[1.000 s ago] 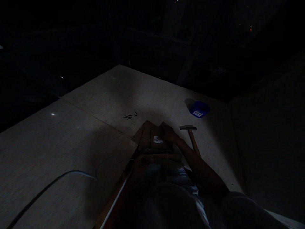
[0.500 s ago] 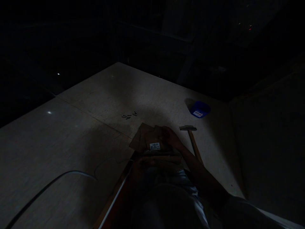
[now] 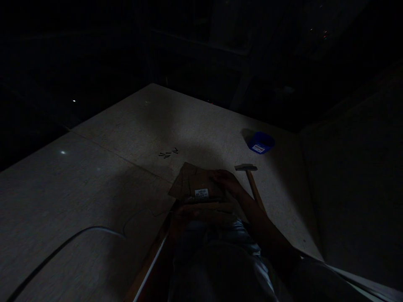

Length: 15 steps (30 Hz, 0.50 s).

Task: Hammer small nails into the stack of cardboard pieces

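Note:
The scene is very dark. My right hand grips the right edge of a thin brown board with a white label, which lies on the pale floor in front of my lap. My left hand is dim and seems wrapped round the end of a wooden block lying across my lap, just below the board. A hammer with a wooden handle lies on the floor just right of my right hand.
Several small dark nails lie on the floor beyond the board. A blue tub stands at the far right. A cable curves across the floor on the left. A long wooden strip runs along my left leg.
My right hand has turned the labelled board and laid it flatter; the label slid left and toward me. The left hand and the block stayed put.

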{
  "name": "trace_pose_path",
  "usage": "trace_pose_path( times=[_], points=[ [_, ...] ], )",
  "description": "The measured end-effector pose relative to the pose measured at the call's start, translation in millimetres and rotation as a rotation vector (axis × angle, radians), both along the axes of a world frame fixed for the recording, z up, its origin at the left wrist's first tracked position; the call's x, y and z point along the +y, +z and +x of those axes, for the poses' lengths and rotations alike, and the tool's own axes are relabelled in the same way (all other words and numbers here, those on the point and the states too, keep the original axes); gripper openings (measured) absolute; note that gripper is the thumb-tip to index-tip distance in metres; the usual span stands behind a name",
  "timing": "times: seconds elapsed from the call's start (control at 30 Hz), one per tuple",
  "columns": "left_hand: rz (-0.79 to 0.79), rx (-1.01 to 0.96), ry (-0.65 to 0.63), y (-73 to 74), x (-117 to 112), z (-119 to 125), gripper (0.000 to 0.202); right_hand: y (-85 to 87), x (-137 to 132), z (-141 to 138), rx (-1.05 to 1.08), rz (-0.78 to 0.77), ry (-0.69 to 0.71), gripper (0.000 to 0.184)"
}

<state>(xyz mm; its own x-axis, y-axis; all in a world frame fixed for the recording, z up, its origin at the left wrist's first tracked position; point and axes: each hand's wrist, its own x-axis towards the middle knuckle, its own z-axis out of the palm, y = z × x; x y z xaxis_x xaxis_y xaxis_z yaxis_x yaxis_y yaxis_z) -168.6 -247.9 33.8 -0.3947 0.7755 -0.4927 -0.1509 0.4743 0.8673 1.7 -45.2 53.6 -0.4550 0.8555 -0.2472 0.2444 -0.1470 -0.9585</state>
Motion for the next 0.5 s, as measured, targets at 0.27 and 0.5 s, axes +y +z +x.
trace_pose_path(
  times=[0.27, 0.5],
  points=[
    [0.012, -0.004, -0.029, 2.8, -1, -3, 0.031, 23.2, -13, -14, 0.173, -0.279, 0.248, 0.039],
    [0.028, 0.085, -0.039, 4.7, -13, -7, 0.026, 29.6, -24, -22, 0.267, -0.471, 0.202, 0.055]
  ],
)
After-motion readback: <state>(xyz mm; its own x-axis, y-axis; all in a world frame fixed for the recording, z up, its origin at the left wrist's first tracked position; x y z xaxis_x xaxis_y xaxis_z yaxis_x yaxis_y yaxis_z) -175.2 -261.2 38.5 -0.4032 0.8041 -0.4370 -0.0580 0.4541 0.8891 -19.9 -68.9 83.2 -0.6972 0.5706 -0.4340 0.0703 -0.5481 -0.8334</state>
